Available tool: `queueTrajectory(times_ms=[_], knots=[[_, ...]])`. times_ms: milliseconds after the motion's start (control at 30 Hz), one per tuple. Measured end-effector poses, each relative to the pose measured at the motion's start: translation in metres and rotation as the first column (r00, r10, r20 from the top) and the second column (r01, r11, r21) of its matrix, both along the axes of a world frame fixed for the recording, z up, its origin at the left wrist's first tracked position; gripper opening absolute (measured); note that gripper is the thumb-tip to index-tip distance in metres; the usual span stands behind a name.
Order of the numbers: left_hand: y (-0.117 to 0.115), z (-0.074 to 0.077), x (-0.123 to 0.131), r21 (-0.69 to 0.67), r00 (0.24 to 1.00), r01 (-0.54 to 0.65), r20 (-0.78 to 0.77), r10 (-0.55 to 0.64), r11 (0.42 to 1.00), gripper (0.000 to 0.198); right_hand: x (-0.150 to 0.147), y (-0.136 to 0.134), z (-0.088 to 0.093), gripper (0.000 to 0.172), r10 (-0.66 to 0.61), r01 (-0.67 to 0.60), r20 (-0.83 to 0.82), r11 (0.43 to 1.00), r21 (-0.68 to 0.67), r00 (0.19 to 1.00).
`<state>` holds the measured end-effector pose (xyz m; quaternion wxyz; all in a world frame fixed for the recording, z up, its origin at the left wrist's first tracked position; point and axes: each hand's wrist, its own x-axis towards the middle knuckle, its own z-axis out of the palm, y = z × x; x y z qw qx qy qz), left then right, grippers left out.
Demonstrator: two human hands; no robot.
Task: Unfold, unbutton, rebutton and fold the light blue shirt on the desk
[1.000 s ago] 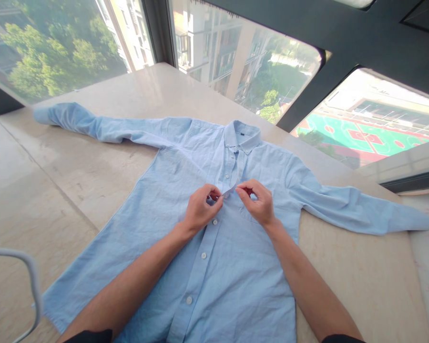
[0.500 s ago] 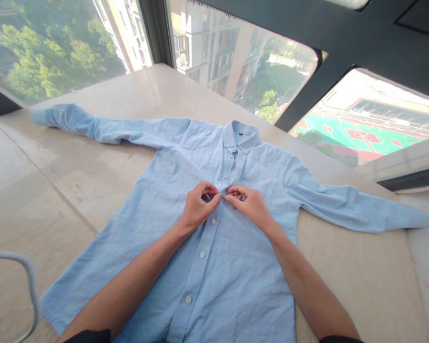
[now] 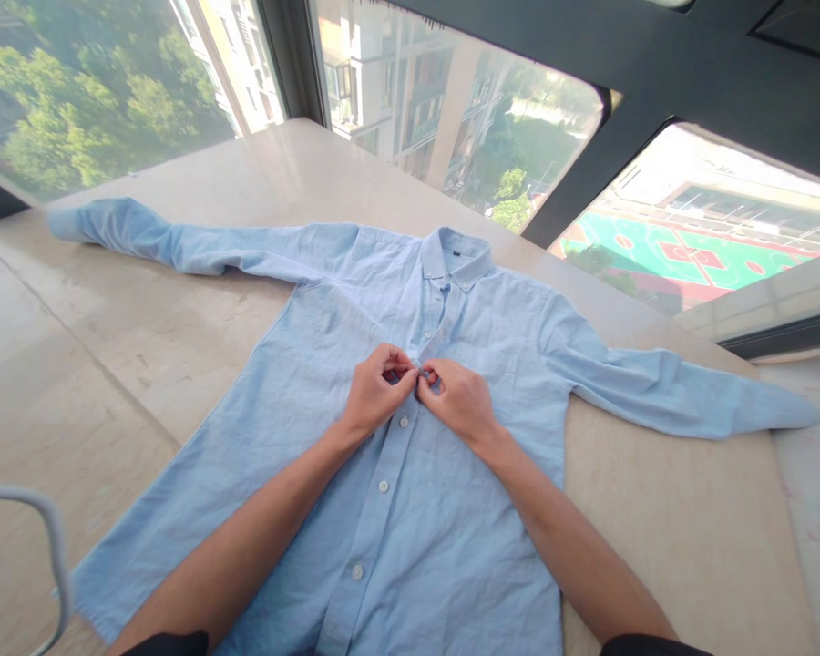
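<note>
A light blue button-up shirt [image 3: 314, 392] lies face up on a pale marble ledge [image 3: 143, 319], sleeves spread to both sides, collar toward the window. My left hand [image 3: 373, 396] and my right hand [image 3: 455, 401] meet at the placket in the middle of the chest. Both pinch the shirt's front edges together, fingertips touching around a button spot. Below my hands the placket lies closed with white buttons [image 3: 383, 486] in a row. Above them, up to the collar [image 3: 455, 260], the front gapes a little.
Large windows [image 3: 451, 118] with dark frames rise right behind the ledge, showing buildings, trees and a sports court far below. A white curved metal bar [image 3: 55, 547] sticks in at the lower left.
My hands have come together: a second ago the right hand held the placket edge lifted apart from the left, now both pinch it closed at one spot. The view shifted slightly.
</note>
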<state>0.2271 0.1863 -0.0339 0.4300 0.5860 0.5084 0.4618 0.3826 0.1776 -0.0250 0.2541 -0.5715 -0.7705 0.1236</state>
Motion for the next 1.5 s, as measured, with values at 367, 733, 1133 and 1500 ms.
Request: queueTrajectory(times_ms=[367, 733, 1133, 1500], knots=[[0.0, 0.0, 0.0, 0.032, 0.999, -0.004, -0.049, 0.005, 0.999, 0.01, -0.002, 0.002, -0.003, 0.009, -0.051, 0.051, 0.044, 0.999, 0.001, 0.998], [0.0, 0.0, -0.001, 0.134, 0.931, 0.078, -0.365, -0.024, 0.988, 0.007, 0.003, 0.002, 0.002, 0.011, 0.01, -0.009, 0.027, 0.999, -0.037, 1.0], [0.003, -0.009, -0.005, 0.276, 0.856, 0.098, -0.513, 0.06, 0.956, 0.015, 0.019, 0.008, -0.003, 0.013, 0.121, -0.128, -0.102, 0.99, -0.063, 0.987], [0.0, -0.006, -0.002, 0.222, 0.743, 0.092, -0.664, 0.082, 0.971, 0.026, 0.02, 0.01, -0.01, 0.02, 0.208, -0.216, -0.147, 0.976, -0.035, 0.967]])
